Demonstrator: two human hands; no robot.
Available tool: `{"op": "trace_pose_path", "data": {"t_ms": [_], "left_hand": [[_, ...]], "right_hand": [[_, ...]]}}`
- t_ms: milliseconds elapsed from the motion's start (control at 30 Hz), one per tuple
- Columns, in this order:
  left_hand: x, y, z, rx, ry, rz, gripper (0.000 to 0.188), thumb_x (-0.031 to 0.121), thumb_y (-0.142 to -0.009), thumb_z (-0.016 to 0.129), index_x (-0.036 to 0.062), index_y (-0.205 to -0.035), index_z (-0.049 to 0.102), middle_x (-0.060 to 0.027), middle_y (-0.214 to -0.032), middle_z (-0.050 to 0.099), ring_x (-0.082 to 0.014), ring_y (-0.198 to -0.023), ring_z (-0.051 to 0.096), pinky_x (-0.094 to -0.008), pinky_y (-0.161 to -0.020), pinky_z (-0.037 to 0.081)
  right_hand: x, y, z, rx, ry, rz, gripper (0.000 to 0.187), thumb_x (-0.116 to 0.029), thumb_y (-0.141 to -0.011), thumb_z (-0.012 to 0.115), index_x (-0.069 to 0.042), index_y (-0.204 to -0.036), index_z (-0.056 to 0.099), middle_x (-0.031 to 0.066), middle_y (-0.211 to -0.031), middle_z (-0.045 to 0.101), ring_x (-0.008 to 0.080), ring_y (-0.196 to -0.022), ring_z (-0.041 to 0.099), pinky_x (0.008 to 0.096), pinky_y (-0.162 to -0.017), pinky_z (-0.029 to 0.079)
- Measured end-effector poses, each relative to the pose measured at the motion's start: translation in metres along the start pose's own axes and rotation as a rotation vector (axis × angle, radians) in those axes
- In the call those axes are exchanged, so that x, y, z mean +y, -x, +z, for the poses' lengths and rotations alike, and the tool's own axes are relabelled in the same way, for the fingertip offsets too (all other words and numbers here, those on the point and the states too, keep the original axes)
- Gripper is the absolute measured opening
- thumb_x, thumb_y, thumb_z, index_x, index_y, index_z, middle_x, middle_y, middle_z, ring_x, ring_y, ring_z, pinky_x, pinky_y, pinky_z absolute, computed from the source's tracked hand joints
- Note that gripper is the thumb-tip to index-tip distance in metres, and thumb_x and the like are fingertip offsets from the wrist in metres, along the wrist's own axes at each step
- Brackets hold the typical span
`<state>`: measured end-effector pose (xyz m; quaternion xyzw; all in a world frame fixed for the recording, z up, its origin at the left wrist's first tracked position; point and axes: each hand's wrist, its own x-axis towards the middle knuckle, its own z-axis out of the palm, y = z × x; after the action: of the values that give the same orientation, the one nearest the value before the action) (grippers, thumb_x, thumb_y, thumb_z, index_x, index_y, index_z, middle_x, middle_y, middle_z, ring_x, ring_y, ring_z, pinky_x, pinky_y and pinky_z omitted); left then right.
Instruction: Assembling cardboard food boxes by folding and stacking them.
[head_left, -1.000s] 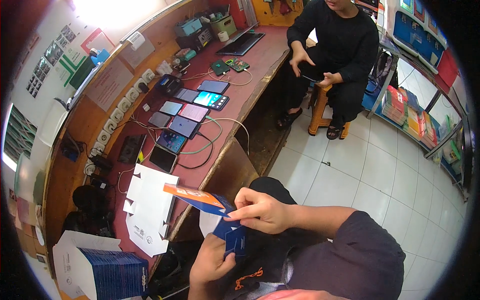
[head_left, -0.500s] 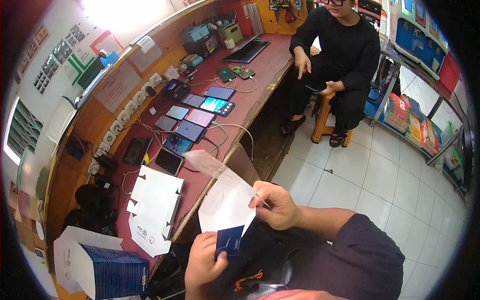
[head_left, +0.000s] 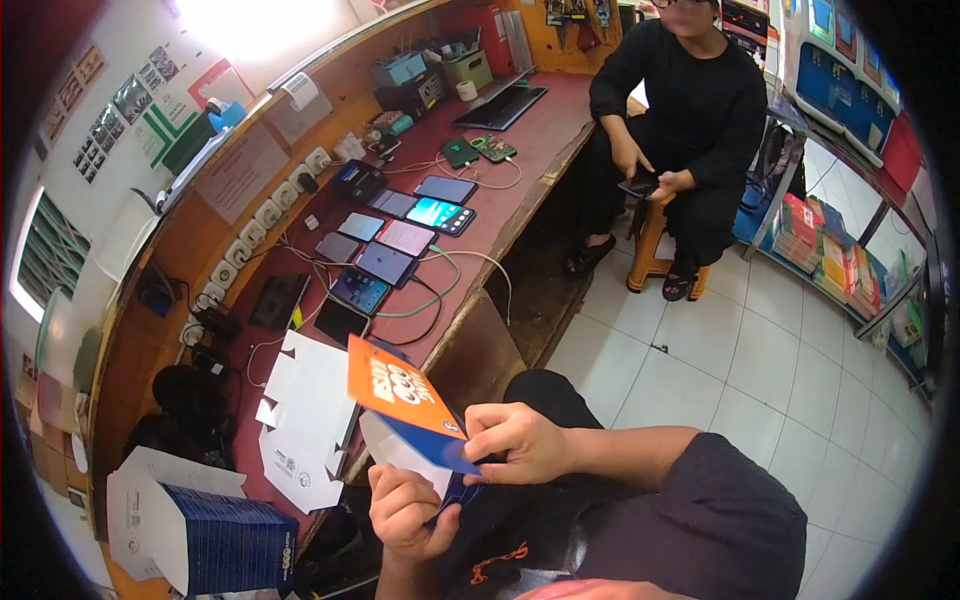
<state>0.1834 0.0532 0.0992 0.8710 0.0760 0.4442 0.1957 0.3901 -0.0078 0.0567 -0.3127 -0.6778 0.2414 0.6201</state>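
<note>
Between my hands, over the near edge of the desk, is a creased cardboard sheet (head_left: 395, 385), orange and dark blue outside and white inside. My left hand (head_left: 412, 512) grips its lower part, with fingers curled round the white side and the thumb below. My right hand (head_left: 515, 442) pinches the blue edge on the right. The orange panel slants up and away to the left. Beside it on the desk lie flat white die-cut card sheets (head_left: 300, 450). At the lower left stands a thick stack of dark blue folded cards (head_left: 240, 540).
Several phones (head_left: 387, 262) with charging cables lie on the red desk (head_left: 520, 150), below a row of power sockets (head_left: 268, 213). A laptop (head_left: 500, 106) is farther back. Another person (head_left: 690, 100) sits on an orange stool (head_left: 655, 245), holding a phone. A shelf (head_left: 830, 250) stands right.
The sheet has turned over and folded, so its orange and blue face now shows. My right hand has moved down and left, closer to my left. The seated person's hands have come together at their phone.
</note>
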Motion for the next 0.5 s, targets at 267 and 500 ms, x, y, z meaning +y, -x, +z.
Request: {"op": "trace_pose_path", "data": {"t_ms": [267, 500], "left_hand": [[0.008, 0.000, -0.005, 0.046, -0.584, 0.107, 0.027, 0.021, -0.072, 0.077, 0.0116, -0.062, 0.054, 0.0010, -0.065, 0.058, -0.0221, -0.071, 0.056, -0.0408, -0.074, 0.033], [-0.006, 0.008, 0.017, 0.074, -0.796, 0.236, 0.021, 0.037, -0.081, 0.070, 0.0174, -0.075, 0.062, 0.0040, -0.079, 0.063, -0.0198, -0.083, 0.057, -0.0443, -0.087, 0.031]], "right_hand": [[0.015, 0.006, 0.029, 0.140, 0.047, 0.048, 0.042, -0.022, -0.092, 0.069, -0.005, -0.130, 0.062, 0.0142, -0.129, 0.040, 0.0257, -0.116, 0.051, 0.0345, -0.099, 0.044], [0.030, 0.020, 0.070, 0.327, -0.482, 0.256, 0.064, -0.021, -0.095, 0.058, -0.006, -0.147, 0.025, 0.0138, -0.137, 0.037, 0.0249, -0.131, 0.037, 0.0374, -0.109, 0.033]]}}
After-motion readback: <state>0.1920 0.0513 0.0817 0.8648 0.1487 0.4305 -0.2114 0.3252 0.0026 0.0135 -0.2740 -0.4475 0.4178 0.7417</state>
